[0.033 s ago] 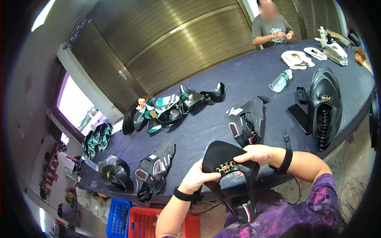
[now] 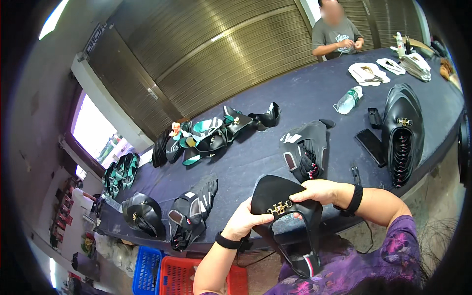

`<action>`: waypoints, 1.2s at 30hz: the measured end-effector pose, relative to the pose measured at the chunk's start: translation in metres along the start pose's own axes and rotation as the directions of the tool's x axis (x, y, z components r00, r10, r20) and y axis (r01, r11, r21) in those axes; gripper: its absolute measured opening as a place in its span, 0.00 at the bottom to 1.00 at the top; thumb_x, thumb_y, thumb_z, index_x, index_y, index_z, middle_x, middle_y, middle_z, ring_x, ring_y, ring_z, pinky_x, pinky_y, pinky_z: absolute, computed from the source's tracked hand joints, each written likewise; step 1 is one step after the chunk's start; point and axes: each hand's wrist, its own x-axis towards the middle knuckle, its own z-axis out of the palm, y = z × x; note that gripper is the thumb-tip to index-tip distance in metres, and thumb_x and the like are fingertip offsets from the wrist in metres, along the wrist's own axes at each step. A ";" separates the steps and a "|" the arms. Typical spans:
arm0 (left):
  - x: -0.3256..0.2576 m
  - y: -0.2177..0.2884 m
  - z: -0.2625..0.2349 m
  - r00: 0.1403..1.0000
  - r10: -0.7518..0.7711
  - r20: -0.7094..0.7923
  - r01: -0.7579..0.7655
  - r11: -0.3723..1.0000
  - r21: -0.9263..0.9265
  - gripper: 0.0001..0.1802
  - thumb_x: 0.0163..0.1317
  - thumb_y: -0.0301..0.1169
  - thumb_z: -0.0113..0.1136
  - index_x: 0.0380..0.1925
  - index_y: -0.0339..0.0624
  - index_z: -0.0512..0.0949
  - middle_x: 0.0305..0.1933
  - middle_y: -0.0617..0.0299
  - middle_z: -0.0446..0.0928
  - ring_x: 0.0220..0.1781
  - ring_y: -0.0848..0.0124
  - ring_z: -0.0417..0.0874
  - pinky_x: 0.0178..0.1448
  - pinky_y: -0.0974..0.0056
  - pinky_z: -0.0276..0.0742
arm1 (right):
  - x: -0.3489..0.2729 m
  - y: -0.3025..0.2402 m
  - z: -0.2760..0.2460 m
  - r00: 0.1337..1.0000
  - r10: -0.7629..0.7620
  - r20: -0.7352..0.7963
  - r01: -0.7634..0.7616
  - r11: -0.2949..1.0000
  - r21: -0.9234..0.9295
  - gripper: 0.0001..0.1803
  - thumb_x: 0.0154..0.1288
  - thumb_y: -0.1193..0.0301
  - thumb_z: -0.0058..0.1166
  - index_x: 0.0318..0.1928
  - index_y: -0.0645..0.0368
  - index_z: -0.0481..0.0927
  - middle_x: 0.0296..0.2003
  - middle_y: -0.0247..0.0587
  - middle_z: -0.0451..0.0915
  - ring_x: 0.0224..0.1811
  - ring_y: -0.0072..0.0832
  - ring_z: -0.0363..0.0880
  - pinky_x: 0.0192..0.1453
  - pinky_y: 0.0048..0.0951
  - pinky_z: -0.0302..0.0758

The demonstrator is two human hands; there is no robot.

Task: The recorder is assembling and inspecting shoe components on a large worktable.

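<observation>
Both my hands hold a black shoe upper (image 2: 275, 189) above the table's near edge. A gold chain-like buckle (image 2: 279, 208) sits across its front, and its open heel end, with a striped tab (image 2: 308, 265), hangs toward my lap. My left hand (image 2: 242, 220) pinches the upper's left side, thumb beside the buckle and fingers mostly hidden beneath. On the opposite side my right hand (image 2: 317, 191) grips the edge, its thumb on top at the buckle's other end. Just beyond it lies a bundle of grey-black uppers (image 2: 305, 150).
More uppers lie on the dark table (image 2: 255, 157): a tall stack (image 2: 404, 110) at right, a mixed heap (image 2: 211, 140) and a buckled stack (image 2: 140, 214) at left. A phone (image 2: 370, 147) and water bottle (image 2: 348, 101) lie right. Baskets (image 2: 184, 275) stand below. Across sits a person (image 2: 337, 39).
</observation>
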 end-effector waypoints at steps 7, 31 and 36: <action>-0.008 -0.015 0.028 0.922 0.164 -0.351 -0.222 0.966 -0.131 0.24 0.46 0.22 0.64 0.45 0.36 0.69 0.44 0.62 0.73 0.45 0.74 0.72 0.52 0.69 0.67 | 0.008 -0.001 -0.013 0.691 -0.651 -0.314 0.207 0.595 -0.777 0.15 0.53 0.62 0.56 0.28 0.63 0.75 0.23 0.40 0.74 0.27 0.25 0.73 0.34 0.27 0.70; -0.059 -0.078 0.046 0.894 0.113 -0.434 -0.390 0.675 -0.626 0.33 0.55 0.41 0.45 0.59 0.34 0.55 0.59 0.42 0.60 0.60 0.52 0.63 0.64 0.49 0.55 | 0.022 0.073 0.041 0.824 -0.542 0.165 0.348 0.255 -0.902 0.13 0.54 0.60 0.51 0.28 0.57 0.76 0.22 0.45 0.76 0.28 0.43 0.76 0.31 0.40 0.70; -0.064 -0.085 0.042 0.937 0.090 -0.336 -0.312 0.643 -0.699 0.34 0.58 0.43 0.43 0.60 0.33 0.52 0.62 0.40 0.54 0.63 0.49 0.58 0.66 0.47 0.49 | 0.014 0.065 0.039 0.924 -0.283 0.259 0.303 0.126 -0.945 0.12 0.51 0.61 0.53 0.28 0.57 0.77 0.21 0.45 0.76 0.27 0.43 0.76 0.30 0.40 0.71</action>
